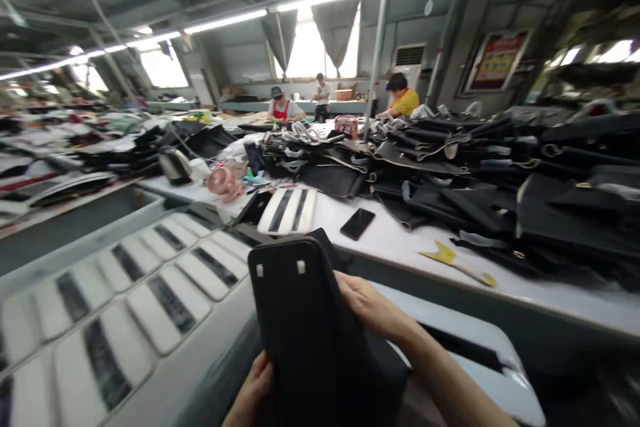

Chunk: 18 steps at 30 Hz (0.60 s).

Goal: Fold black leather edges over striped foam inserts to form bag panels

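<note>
A black bag piece (295,320), perhaps leather, stands upright in front of me, with two small pale metal fittings near its top edge. My left hand (257,380) grips its lower left edge, the thumb lying on the front face. Higher up on the other side, my right hand (367,303) holds the right edge, its fingers partly hidden behind the material. The lower part of the piece runs out of the picture. Just beyond it lies a white panel with black stripes (287,211) on the worktable (330,213).
A black phone (357,223) and a yellow-ended tool (457,261) lie on the worktable. Piles of black bag pieces (450,193) cover its right side. Rows of white panels with dark strips (165,297) lie to my left. A kettle (175,165) stands farther back. Several people work beyond.
</note>
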Each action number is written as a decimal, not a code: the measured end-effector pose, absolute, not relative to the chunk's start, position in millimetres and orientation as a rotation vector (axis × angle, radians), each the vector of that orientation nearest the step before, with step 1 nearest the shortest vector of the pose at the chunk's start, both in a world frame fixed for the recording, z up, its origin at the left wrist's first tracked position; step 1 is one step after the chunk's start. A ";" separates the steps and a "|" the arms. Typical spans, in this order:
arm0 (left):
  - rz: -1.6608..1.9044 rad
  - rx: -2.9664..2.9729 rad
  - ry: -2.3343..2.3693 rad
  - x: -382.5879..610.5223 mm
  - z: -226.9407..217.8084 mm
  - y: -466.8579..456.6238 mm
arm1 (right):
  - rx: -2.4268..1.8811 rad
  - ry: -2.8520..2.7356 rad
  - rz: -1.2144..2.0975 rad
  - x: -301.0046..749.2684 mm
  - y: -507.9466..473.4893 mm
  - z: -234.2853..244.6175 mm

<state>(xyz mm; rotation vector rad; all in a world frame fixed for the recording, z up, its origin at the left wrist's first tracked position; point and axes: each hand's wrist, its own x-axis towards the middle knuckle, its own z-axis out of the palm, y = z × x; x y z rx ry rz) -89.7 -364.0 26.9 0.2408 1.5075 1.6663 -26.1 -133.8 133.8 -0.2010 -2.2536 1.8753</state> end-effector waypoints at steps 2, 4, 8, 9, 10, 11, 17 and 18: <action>1.757 0.184 1.477 -88.1 20.4 -371.0 | -0.282 -2.149 1.792 -11.5 -152.3 139.3; 1.874 0.160 1.466 -83.8 17.4 -373.7 | -0.439 -2.014 1.673 0.4 -174.5 134.7; 2.110 0.165 1.593 -76.2 28.0 -374.7 | -0.554 -1.956 1.524 7.3 -212.4 112.0; 2.142 0.165 1.617 -76.3 33.3 -376.0 | -0.560 -1.979 1.495 5.3 -218.4 108.7; 2.163 0.166 1.630 -77.3 39.0 -378.2 | -0.565 -2.006 1.463 2.1 -223.0 107.4; 2.185 0.172 1.646 -79.2 44.9 -381.2 | -0.569 -2.034 1.432 -1.7 -226.4 108.1; 2.190 0.421 2.127 -100.0 74.4 -397.2 | -0.582 -2.051 1.496 -21.0 -231.8 121.3; 2.145 0.477 2.217 -103.1 77.1 -396.8 | -0.585 -2.031 1.531 -22.5 -231.4 120.3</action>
